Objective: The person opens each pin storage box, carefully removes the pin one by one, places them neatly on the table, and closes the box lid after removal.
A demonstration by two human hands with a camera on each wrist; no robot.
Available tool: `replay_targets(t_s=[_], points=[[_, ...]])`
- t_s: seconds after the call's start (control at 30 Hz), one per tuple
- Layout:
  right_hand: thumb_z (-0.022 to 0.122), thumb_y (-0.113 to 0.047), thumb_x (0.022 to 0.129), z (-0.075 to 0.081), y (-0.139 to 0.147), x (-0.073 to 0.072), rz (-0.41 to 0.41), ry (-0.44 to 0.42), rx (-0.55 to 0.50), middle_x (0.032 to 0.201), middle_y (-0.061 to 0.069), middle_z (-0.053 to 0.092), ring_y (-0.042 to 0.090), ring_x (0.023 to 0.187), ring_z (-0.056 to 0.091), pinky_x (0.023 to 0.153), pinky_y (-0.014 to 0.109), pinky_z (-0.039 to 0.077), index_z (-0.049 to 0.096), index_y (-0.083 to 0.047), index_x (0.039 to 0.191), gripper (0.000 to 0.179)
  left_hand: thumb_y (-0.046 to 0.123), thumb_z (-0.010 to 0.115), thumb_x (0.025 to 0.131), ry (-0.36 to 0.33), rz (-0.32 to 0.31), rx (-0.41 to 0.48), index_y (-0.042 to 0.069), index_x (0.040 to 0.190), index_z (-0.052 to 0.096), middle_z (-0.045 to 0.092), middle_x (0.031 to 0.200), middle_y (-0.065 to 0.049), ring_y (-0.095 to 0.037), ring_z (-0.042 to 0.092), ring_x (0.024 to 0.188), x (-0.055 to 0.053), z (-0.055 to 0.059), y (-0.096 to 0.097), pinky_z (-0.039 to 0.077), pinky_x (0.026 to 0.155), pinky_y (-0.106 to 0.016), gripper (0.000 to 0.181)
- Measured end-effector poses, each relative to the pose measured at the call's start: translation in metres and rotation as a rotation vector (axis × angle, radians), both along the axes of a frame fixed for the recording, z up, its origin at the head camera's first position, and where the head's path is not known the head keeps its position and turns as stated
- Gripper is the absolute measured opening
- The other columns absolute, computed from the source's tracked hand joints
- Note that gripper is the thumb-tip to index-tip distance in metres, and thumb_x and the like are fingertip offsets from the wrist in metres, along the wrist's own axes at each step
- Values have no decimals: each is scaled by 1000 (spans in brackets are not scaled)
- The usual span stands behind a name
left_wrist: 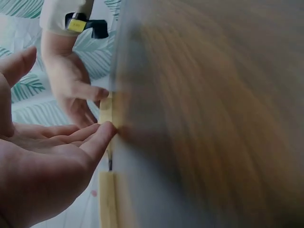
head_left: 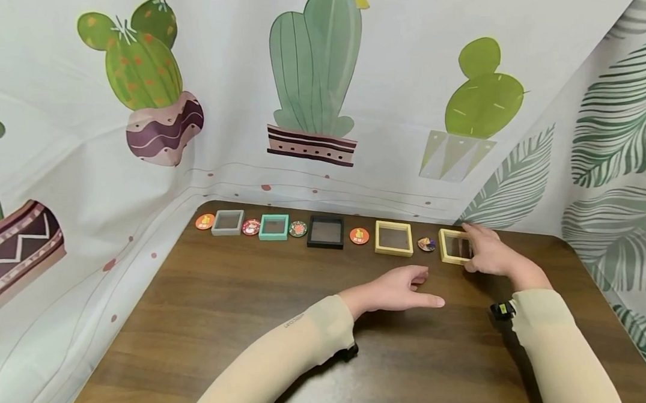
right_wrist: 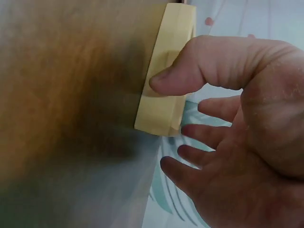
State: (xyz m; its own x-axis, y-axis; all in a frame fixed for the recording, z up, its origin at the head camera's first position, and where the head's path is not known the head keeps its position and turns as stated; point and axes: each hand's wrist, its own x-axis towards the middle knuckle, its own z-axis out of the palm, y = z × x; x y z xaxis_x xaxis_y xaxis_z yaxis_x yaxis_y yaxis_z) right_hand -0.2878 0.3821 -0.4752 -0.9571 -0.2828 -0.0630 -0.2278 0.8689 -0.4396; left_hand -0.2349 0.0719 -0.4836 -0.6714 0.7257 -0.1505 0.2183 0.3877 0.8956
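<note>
In the head view my right hand (head_left: 490, 253) is at the rightmost pale yellow square frame (head_left: 443, 248), which has a clear window. It grips the frame by its edges, thumb at the near side and fingers reaching past the far side. The right wrist view has the thumb pressed on the yellow side wall (right_wrist: 164, 111); the contact of the other fingers is hard to judge there. My left hand (head_left: 393, 290) hovers over the table, holding nothing, thumb pointing right and fingers loosely bent. Nearest to it are another yellow frame (head_left: 393, 252) and a small round multicoloured badge (head_left: 426, 244).
Along the back edge of the brown wooden table (head_left: 225, 314) runs a row: a grey frame (head_left: 227, 232), a turquoise frame (head_left: 273, 237), a black frame (head_left: 325, 245), and round badges between them, including an orange one (head_left: 359, 236). A cactus-print cloth (head_left: 232, 109) hangs behind.
</note>
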Motion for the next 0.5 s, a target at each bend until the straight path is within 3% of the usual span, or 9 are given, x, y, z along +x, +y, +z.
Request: replay_targets(t_s=[0.1,0.23,0.33,0.5], points=[[81,-14,81,0,1,9,-22,21,-39,169,46,22,68,154,16,119,83,19,28,14,167,105,52,76,102,112,-26,-77,0,171,37,49,170,-12,-18,56,149,0,3,-21,42,119,-25,95],[84,-22,93,7,-11,30,-41,103,-10,167,47,24,70,152,20,117,82,25,30,18,164,98,62,72,102,273,-17,-206,0,172,35,42,175,-15,-24,43,159,0,7,-55,35,128,-34,101],[81,-22,99,8,-21,49,-120,184,15,162,47,34,69,148,30,116,80,31,36,20,160,87,67,70,100,352,22,-278,0,173,32,36,177,-18,-28,33,165,3,9,-82,30,131,-43,106],[73,-15,103,8,-47,81,-185,279,8,158,44,43,65,145,40,115,78,36,47,17,156,67,69,72,98,516,123,-405,-3,172,31,35,177,-21,-35,33,164,14,10,-123,36,128,-54,111]])
